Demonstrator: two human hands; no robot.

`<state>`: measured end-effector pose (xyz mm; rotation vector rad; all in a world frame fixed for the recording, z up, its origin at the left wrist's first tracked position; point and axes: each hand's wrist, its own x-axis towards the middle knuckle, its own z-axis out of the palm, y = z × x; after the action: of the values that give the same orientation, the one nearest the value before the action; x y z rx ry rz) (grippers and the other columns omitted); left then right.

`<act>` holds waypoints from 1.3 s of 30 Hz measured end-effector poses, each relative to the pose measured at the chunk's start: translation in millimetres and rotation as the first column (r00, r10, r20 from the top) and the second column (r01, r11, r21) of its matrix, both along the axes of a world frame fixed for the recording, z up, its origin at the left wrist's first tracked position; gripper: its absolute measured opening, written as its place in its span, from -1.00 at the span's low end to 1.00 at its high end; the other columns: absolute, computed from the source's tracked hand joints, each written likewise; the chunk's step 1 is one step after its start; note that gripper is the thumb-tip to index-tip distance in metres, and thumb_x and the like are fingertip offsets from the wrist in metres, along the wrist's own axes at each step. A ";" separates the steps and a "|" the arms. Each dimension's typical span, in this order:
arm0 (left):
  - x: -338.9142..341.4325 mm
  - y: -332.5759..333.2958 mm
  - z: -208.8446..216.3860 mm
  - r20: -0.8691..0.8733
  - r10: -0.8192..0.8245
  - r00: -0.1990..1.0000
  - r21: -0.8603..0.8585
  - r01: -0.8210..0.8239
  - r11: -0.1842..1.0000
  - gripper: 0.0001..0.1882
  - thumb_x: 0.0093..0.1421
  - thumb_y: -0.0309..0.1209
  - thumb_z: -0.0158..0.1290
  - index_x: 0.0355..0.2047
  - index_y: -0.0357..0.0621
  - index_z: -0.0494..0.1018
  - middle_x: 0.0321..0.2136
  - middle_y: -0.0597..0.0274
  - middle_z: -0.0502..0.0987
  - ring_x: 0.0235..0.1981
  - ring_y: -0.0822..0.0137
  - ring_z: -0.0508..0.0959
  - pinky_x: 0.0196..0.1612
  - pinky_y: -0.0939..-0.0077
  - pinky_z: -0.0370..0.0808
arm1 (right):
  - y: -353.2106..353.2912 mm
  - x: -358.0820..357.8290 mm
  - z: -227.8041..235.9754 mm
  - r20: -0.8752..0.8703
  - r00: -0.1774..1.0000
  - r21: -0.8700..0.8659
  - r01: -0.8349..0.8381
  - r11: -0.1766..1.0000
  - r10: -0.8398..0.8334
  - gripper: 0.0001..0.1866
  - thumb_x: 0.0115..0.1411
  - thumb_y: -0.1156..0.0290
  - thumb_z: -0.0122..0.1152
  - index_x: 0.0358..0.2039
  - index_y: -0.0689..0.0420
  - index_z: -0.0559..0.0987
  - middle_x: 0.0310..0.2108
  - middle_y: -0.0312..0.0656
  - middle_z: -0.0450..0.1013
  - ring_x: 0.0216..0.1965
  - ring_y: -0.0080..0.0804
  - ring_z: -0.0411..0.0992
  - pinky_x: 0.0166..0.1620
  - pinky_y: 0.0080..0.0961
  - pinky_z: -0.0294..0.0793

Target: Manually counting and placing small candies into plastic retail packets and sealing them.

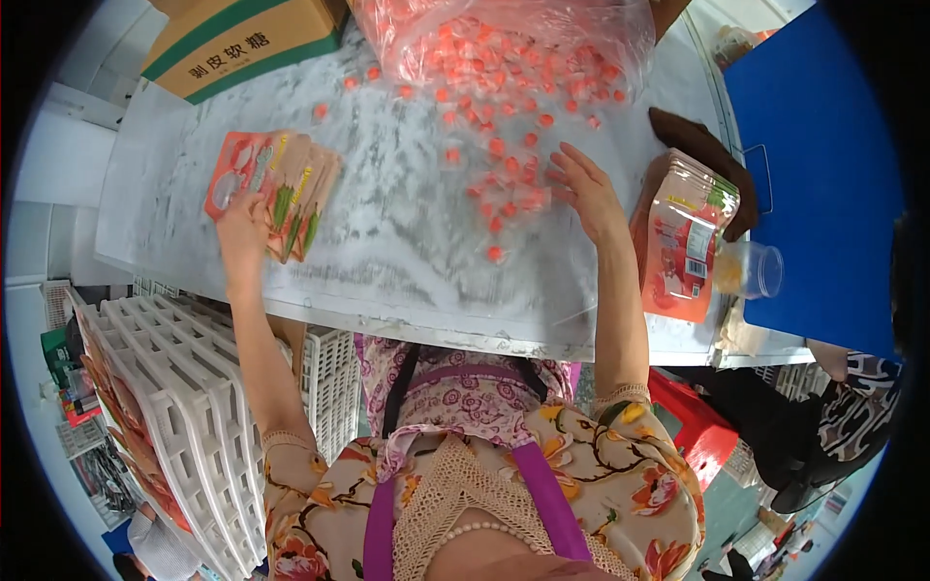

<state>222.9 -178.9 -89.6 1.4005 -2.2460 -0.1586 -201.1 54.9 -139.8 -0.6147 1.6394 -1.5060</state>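
My left hand [244, 223] is closed at the lower edge of a red candy pouch [238, 160], its fingers curled and pinching it. Under and beside that pouch lie several more flat pouches [308, 184], fanned out and printed with green leaf shapes. My right hand [587, 189] is open, fingers apart, just right of a loose group of small red candies in clear wrappers [509, 189]. Nothing shows in its grasp. Farther back, a large clear plastic bag [504, 39] spills many of the same candies onto the tabletop [387, 261].
A brown and green cardboard box [252, 53] stands at the far left. To my right lie a stack of red pouches [683, 242], a dark brown cloth [702, 145] and a clear plastic jar [760, 269], beside a blue panel [814, 174]. White plastic crates [184, 407] are stacked at lower left.
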 end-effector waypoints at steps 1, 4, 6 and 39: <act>0.7 -1.6 -1.7 0.001 -0.003 1.000 0.010 0.003 1.000 -0.83 0.18 -0.48 0.03 -0.26 -0.21 0.57 -0.41 -0.12 0.57 -0.37 -0.01 0.59 -0.26 0.27 0.49 | 11.3 2.1 4.7 0.146 0.989 -0.001 0.016 1.000 -0.016 -0.48 0.33 0.21 0.05 0.20 0.25 0.37 0.09 -0.11 0.43 0.06 -0.37 0.41 0.06 -0.46 0.39; -2.6 6.3 -1.9 0.042 0.029 0.999 0.060 -0.031 0.998 -0.81 0.19 -0.49 0.02 -0.21 -0.18 0.56 -0.36 -0.07 0.58 -0.34 0.03 0.59 -0.22 0.28 0.49 | 40.7 5.7 12.2 0.021 0.999 0.049 -0.049 0.998 0.048 -0.53 0.32 0.26 0.07 0.16 0.24 0.40 0.10 -0.09 0.42 0.07 -0.39 0.41 0.07 -0.47 0.40; -31.8 32.5 8.8 0.018 -0.016 1.000 -0.102 0.018 0.995 -0.77 0.16 -0.51 0.04 -0.15 -0.20 0.53 -0.27 -0.03 0.58 -0.23 -0.02 0.58 -0.15 0.28 0.50 | 48.8 12.1 -0.6 -0.134 0.988 0.042 -0.067 0.997 0.072 -0.53 0.28 0.30 0.12 0.15 0.24 0.41 0.12 -0.08 0.41 0.08 -0.29 0.40 0.08 -0.44 0.40; -239.5 184.8 -40.3 -0.347 -0.735 0.583 0.255 0.813 0.524 -0.58 0.08 -0.55 0.15 0.00 -0.03 0.50 0.02 0.06 0.44 -0.03 0.06 0.49 0.05 0.24 0.44 | 127.0 79.0 10.4 -0.768 0.641 0.033 0.025 0.999 0.009 -0.62 0.06 0.45 0.36 -0.06 0.14 0.59 -0.06 -0.20 0.51 -0.15 -0.37 0.44 -0.10 -0.42 0.45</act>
<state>-16.6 5.8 -129.9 0.3424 -2.5827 -1.0590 -122.2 181.9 -129.4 -1.3716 2.2931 -1.2628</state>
